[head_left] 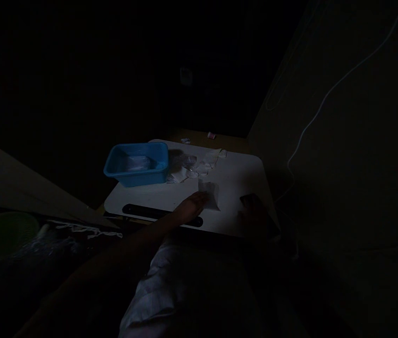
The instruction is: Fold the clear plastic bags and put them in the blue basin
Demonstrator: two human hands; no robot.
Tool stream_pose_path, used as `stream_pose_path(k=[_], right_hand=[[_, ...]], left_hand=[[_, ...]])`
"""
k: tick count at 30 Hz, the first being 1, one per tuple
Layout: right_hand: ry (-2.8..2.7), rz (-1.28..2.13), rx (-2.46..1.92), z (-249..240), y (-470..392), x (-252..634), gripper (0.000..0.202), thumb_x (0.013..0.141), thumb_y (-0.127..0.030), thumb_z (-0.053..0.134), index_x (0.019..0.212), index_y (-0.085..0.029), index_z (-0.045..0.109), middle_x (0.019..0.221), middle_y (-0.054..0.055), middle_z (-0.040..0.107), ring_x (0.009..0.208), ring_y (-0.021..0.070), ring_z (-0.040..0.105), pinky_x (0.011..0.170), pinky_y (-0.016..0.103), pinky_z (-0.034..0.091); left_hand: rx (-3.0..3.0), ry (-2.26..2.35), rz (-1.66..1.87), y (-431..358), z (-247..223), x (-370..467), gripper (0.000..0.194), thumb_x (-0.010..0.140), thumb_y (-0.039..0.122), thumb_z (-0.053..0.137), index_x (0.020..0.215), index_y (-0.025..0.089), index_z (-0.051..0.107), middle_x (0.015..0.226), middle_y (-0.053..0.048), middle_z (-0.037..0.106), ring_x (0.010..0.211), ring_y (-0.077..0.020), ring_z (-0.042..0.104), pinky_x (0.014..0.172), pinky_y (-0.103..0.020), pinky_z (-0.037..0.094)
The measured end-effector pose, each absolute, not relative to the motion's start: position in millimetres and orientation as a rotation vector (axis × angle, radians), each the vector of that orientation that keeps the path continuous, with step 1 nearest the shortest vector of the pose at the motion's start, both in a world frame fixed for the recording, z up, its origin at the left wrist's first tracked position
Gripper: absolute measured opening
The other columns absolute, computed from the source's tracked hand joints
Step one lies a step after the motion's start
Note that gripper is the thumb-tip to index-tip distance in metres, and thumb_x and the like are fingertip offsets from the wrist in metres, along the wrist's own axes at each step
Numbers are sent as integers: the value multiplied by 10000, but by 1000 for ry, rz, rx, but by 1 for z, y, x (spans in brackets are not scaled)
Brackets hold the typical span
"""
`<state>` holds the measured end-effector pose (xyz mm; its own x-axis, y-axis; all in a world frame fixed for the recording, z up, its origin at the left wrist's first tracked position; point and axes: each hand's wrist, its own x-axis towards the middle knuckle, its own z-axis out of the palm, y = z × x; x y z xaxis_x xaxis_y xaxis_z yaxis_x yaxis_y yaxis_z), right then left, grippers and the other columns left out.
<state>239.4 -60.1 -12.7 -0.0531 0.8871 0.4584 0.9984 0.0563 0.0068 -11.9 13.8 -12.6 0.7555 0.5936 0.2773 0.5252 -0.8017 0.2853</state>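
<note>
My left hand (192, 206) lies with its fingers stretched out over the left part of a small pale paper packet (213, 195) on the white table (232, 178). Toward the table's right edge, my right hand (253, 217) is deep in shadow. A small dark flat object (247, 199) shows at its fingertips; its kind is too dark to make out. Beyond my left hand lie crumpled clear plastic wrappers (188, 162) and torn white paper pieces (179, 174).
A blue plastic basin (142, 177) with a pale packet (137, 163) inside stands at the table's left. A black slotted strip (146, 211) runs along the near edge. A small pink-and-white item (211, 135) sits past the far edge. A white cable (320, 108) hangs along the right wall.
</note>
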Motion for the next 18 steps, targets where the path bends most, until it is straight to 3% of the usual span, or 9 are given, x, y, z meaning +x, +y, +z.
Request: stream_pose_path(k=[4,11,18], right_hand=[[-1931,-389,-2073,-27,-63,269,461,816,-303,413,1201,-57,476,1205,224,493,1107,342,443,907,492,347],[-1857,-254,-2058,-25,-39,257,535,831,-406,396,1244,-66,422,1242,225,465,1134,335,426,907,472,354],[-1818,-292,-2143,-6,-44,252,550,767,-500,495,1121,-80,515,974,209,578,908,334,518,782,473,371]], left_hand=[[2745,887,507,23,-10,-10,529,762,87,435,1288,101,377,1348,-132,413,1265,-211,345,1042,-392,323],[2751,889,470,27,-12,-11,505,784,110,400,1287,85,376,1345,-149,410,1275,-218,328,1044,-408,311],[2715,899,558,22,-12,-16,517,796,141,412,1308,112,349,1351,-143,404,1272,-220,334,1028,-420,331]])
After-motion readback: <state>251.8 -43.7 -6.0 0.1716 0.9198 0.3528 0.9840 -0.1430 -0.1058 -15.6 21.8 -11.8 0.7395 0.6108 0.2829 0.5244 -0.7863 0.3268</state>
